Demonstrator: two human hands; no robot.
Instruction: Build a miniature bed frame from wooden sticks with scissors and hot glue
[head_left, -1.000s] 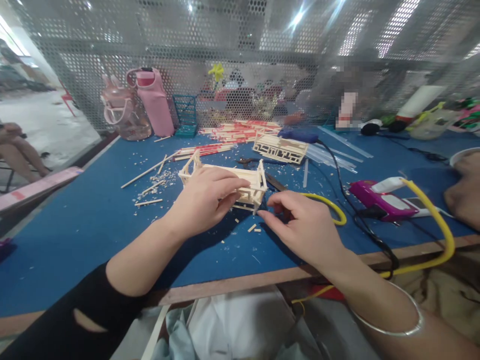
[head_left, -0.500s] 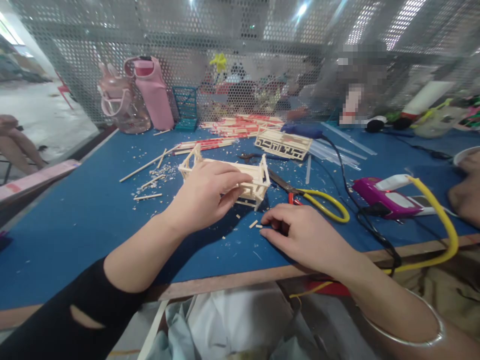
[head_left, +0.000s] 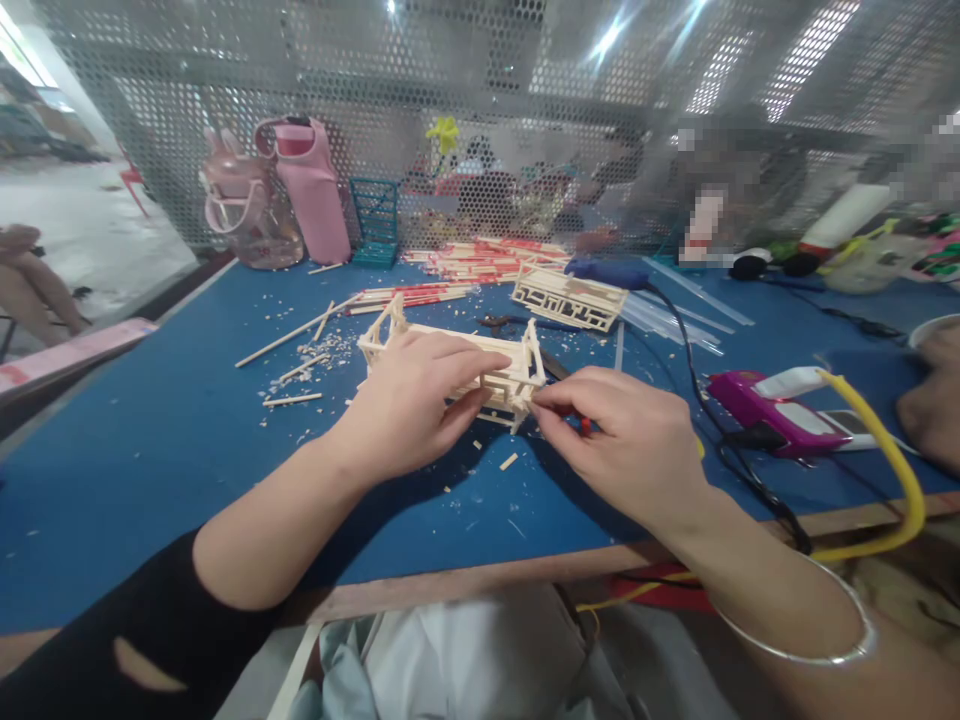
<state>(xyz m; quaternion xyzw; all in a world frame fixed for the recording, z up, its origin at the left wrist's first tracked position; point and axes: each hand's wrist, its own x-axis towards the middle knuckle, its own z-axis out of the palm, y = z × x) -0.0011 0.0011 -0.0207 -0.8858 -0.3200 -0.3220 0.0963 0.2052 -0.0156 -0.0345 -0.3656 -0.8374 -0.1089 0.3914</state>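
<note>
My left hand (head_left: pixel 409 400) is wrapped round a small pale frame built of thin wooden sticks (head_left: pixel 504 362), holding it just above the blue table (head_left: pixel 150 440). My right hand (head_left: pixel 626 440) is pinched at the frame's right corner, thumb and forefinger pressed together; anything between them is too small to make out. A short stick offcut (head_left: pixel 508 461) lies on the table right below the frame.
A second stick frame (head_left: pixel 568 297) and a pile of red-marked sticks (head_left: pixel 480 262) lie farther back. A magenta glue gun (head_left: pixel 772 405) with a black cable and a yellow cord (head_left: pixel 896 470) sits at right. Pink bottles (head_left: pixel 307 190) stand by the mesh wall. Another person's hand (head_left: pixel 930 400) rests at far right.
My right hand dropped to the table by the loose offcuts, then rose back to the frame's right corner in a pinch, now covering the yellow-handled scissors. My left hand kept holding the frame.
</note>
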